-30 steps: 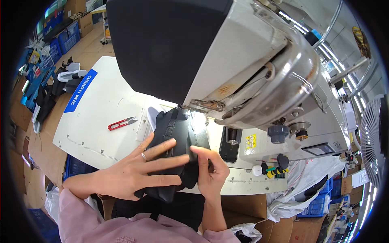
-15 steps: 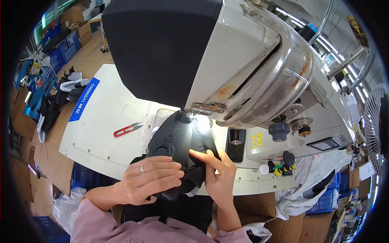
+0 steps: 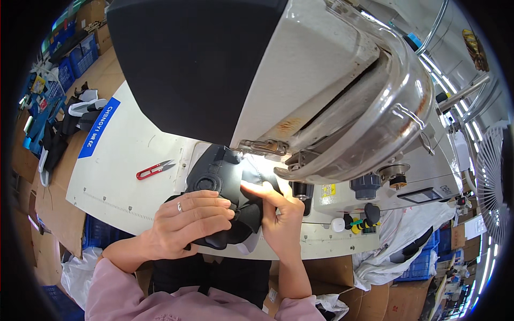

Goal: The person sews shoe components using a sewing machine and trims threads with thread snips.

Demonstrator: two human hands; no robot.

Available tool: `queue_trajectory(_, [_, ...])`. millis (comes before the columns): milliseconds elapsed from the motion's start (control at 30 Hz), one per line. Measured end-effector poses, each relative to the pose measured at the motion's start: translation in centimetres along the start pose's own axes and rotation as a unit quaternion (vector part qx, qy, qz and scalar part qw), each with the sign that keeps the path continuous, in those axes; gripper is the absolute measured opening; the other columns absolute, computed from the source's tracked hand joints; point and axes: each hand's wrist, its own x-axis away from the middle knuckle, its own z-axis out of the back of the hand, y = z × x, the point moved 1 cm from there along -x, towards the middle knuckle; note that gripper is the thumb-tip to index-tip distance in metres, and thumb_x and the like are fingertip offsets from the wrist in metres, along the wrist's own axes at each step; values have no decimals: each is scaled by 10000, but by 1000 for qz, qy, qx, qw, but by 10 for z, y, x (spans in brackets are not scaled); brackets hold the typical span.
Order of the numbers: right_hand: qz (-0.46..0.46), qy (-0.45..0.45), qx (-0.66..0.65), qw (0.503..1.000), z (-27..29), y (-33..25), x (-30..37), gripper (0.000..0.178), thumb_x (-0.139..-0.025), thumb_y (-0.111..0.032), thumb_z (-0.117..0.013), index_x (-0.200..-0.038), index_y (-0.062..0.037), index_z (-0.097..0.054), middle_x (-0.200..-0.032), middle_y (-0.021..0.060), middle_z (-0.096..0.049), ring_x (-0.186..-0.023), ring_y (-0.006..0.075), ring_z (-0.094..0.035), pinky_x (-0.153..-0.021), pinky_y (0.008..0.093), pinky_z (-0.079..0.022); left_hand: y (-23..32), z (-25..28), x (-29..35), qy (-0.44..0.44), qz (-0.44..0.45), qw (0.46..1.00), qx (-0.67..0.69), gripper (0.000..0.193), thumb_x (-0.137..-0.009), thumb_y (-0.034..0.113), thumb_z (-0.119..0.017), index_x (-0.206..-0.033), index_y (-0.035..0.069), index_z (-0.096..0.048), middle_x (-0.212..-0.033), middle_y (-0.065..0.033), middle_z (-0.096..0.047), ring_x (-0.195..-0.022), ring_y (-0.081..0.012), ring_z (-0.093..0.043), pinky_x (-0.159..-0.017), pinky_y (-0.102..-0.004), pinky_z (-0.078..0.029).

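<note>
A black sewn piece, which looks like a shoe upper with a raised round disc, lies under the head of a sewing machine. Its far end sits in bright light near the needle area, which the machine's casing hides. My left hand lies over the piece's near left part, fingers together and curled onto it. My right hand grips the right side, its index finger stretched along the surface towards the lit spot. Red-handled thread snips rest on the white table, left of the piece.
The machine's clear curved guard hangs close above on the right. Small tools with yellow and black handles stand at the table's right. Several black and white pieces lie on cardboard at the left. A fan is at far right.
Both hands and the black piece have moved a little forward, farther under the machine head. The whole view has also shifted slightly. Both hands keep their hold.
</note>
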Motion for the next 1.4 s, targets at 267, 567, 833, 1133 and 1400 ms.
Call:
queue_trajectory(267, [-160, -83, -367, 912, 4, 18, -5, 279, -902, 16, -557, -1168, 16, -639, -1158, 87, -661, -1070, 148, -596, -984, 296, -447, -13, -10, -1, 29, 11, 999, -10, 419, -575, 24, -557, -979, 12, -668, -1034, -99, -705, -1016, -311, -670, -907, -438, -540])
queue_trajectory(567, [-22, -52, -212, 976, -1, 7, 4, 187, -932, 10, -539, -1020, -13, -703, -945, 51, -706, -813, 69, -588, -763, 235, -470, -12, -10, 5, 31, 59, 997, 37, 514, -538, -70, -483, -1012, 0, -669, -1064, -112, -701, -1082, -321, -651, -1032, -467, -478])
queue_trajectory(833, [156, 5, -19, 988, -4, 0, -3, 338, -843, 89, -552, -1027, -113, -750, -635, 88, -569, -476, 174, -424, -496, 269, -349, -10, -11, 6, 111, 125, 980, 111, 541, -497, -107, -427, -973, -4, -662, -1024, -113, -717, -1070, -314, -664, -1015, -462, -490])
queue_trajectory(1133, [87, -29, -85, 992, -2, 2, -9, 278, -886, 68, -560, -996, -83, -766, -531, 45, -482, -470, 58, -361, -486, 221, -323, -15, -7, 4, 53, 68, 995, 46, 518, -479, -62, -474, -950, 7, -676, -971, -88, -715, -973, -292, -672, -958, -426, -524])
queue_trajectory(1400, [-18, -56, -54, 997, 0, 13, 1, 294, -898, 69, -547, -1036, -83, -757, -643, 22, -569, -570, 42, -439, -545, 198, -372, -16, -7, 0, 59, 50, 997, 24, 498, -473, -63, -498, -926, 13, -690, -943, -89, -711, -957, -299, -667, -942, -424, -529])
